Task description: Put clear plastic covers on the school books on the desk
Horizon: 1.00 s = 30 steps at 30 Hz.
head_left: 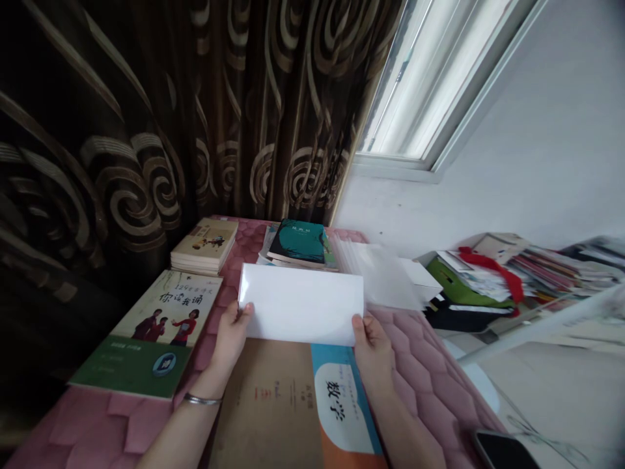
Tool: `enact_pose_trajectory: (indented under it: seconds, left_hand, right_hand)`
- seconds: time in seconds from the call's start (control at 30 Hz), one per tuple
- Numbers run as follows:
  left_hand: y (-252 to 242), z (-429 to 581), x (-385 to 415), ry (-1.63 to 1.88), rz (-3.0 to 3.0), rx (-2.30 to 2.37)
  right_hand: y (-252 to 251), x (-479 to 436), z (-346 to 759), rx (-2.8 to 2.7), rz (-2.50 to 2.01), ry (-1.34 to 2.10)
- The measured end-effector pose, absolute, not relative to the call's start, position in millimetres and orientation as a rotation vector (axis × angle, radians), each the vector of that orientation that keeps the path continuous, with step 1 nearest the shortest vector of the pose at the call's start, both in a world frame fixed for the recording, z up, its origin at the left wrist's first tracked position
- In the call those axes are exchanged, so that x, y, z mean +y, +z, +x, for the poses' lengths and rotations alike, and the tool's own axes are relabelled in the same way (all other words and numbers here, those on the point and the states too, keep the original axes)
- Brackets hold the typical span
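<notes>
A white oblong sheet of paper (301,303) is held level between both my hands, with a glossy shine along its left edge. My left hand (232,335) pinches its lower left corner, thumb on top and fingers behind. At the lower right corner, my right hand (375,348) grips it the same way, fingers curled. Below the sheet lies a large book (273,404) with a brown part and a blue and orange part marked 数学; the sheet hides its far edge.
A green and cream book (151,332) and a stack of tan books (205,244) lie on the left. Behind are a teal book (300,241) and clear plastic sleeves (385,270). A phone (502,449) sits at the pink table cover's (430,365) right edge. Papers fill a green box (454,283) beyond.
</notes>
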<state>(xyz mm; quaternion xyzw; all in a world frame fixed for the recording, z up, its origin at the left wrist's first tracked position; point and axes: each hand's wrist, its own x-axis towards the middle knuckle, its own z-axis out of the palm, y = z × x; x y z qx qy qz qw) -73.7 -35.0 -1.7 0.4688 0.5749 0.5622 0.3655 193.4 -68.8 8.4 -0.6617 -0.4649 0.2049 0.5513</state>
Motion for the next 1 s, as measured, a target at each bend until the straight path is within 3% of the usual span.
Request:
enact_pose_trajectory:
  seconds: [0.17, 0.43, 1.0]
  left_hand:
    - [-1, -73, -35, 1.451, 1.196, 1.461]
    - [5, -71, -37, 1.428, 1.241, 1.538]
    - [-5, -77, -30, 1.431, 1.322, 1.554]
  right_hand:
    - [2, -67, 196, -1.053, -1.452, 0.595]
    - [-2, -64, 196, -1.156, -1.539, 0.387]
    - [-25, -51, 202, -1.139, -1.592, 0.364]
